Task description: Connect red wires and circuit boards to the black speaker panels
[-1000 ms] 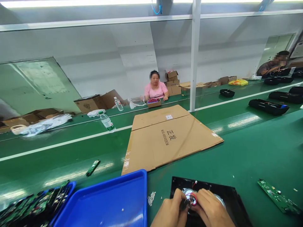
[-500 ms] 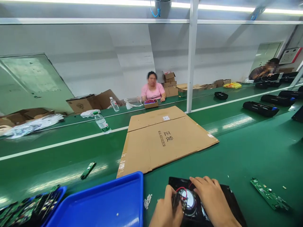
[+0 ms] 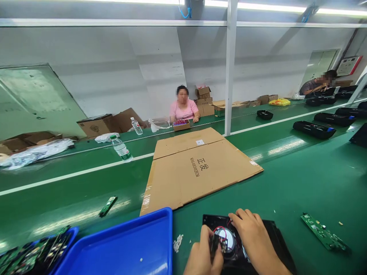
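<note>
Low in the head view lies a black speaker housing [image 3: 276, 244], with a round speaker [image 3: 229, 242] and a red wire [image 3: 220, 229] showing. My left hand [image 3: 205, 252] is closed, pinching a small black part with a circuit board [image 3: 222, 242] above the speaker. Across the housing lies my right hand [image 3: 254, 236], its bent fingers gripping the housing near the red wire; its thumb is mostly hidden. Just left of my left hand is a little heap of small white pieces [image 3: 177, 243]. A loose green circuit board [image 3: 323, 231] lies to the right.
A blue tray [image 3: 123, 225] stands at left, beside a pile of circuit boards [image 3: 34, 252]. Ahead lie a flattened cardboard box [image 3: 186, 175], another small board [image 3: 108, 206] and a water bottle [image 3: 122, 148]. Black housings [image 3: 314, 130] line the right. Two people sit opposite.
The view has shifted slightly. My left hand still pinches the small part over the speaker, and my right hand stays on the housing with its fingers slightly more bent.
</note>
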`<move>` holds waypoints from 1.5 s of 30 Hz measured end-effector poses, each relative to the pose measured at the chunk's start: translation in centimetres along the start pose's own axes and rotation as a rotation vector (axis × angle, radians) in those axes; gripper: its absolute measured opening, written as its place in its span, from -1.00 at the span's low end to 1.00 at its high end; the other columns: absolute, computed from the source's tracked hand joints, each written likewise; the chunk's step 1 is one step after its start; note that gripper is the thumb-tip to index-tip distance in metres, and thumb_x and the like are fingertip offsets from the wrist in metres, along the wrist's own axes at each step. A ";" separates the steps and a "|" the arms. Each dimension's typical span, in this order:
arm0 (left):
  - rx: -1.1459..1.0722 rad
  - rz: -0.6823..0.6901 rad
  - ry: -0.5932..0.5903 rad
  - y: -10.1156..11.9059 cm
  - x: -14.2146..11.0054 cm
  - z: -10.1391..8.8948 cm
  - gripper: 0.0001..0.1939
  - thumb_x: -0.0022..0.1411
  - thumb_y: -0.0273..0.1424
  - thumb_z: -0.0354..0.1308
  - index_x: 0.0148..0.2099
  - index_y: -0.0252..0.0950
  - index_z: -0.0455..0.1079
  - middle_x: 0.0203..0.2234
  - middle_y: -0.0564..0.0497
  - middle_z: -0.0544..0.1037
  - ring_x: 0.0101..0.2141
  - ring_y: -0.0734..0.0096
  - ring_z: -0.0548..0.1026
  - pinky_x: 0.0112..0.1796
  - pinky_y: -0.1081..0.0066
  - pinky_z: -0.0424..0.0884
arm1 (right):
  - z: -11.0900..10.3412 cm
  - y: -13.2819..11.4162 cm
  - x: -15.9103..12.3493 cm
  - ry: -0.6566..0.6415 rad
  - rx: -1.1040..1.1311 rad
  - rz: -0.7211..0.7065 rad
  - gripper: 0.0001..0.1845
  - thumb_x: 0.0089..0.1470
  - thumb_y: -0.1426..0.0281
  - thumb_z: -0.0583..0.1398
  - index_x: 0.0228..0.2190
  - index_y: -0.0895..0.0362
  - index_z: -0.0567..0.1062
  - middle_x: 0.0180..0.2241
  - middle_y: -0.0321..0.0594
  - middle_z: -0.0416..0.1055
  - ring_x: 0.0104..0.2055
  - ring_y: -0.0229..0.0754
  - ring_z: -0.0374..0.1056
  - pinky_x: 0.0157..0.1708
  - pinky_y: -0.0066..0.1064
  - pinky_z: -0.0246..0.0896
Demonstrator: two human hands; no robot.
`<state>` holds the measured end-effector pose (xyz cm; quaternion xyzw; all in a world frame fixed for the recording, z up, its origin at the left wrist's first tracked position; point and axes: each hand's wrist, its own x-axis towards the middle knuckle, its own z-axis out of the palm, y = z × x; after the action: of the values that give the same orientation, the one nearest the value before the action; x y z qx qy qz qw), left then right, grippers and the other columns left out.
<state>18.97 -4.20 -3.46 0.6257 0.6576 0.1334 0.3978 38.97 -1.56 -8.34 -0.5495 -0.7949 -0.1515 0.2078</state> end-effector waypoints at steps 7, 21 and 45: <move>-0.023 0.062 0.046 -0.5 -0.2 0.0 -0.84 0.44 -0.56 0.09 -0.07 -0.17 0.28 -0.32 -0.10 0.67 -0.23 0.04 0.71 -0.22 0.30 0.41 | 0.6 -0.2 -0.2 0.078 0.172 0.151 -0.59 0.27 0.70 0.14 -0.25 0.04 0.70 -0.29 -0.24 0.69 -0.27 -0.09 0.60 -0.26 -0.30 0.40; -0.607 0.099 0.246 0.5 -0.7 1.4 -0.80 0.42 -0.28 0.12 -0.18 -0.07 0.10 -0.36 0.01 0.74 -0.34 0.25 0.75 -0.33 0.38 0.63 | -2.3 -0.7 -1.9 -0.275 0.869 -0.113 -0.64 0.01 0.72 0.21 -0.30 0.01 0.53 -0.23 -0.37 0.67 -0.25 -0.20 0.61 -0.21 -0.50 0.46; -0.043 0.100 0.173 -0.2 -0.8 0.5 -0.87 0.40 -0.52 0.11 -0.17 -0.16 0.38 -0.38 -0.01 0.72 -0.32 0.21 0.63 -0.21 0.36 0.46 | -1.5 -1.7 -1.6 0.248 0.303 -0.282 -0.67 0.34 0.65 0.05 -0.39 0.06 0.41 -0.42 -0.31 0.46 -0.43 -0.20 0.35 -0.40 -0.34 0.10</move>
<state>19.11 -5.13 -3.65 0.6350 0.6546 0.2208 0.3457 38.11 -4.17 -7.81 -0.3728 -0.8458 -0.1243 0.3609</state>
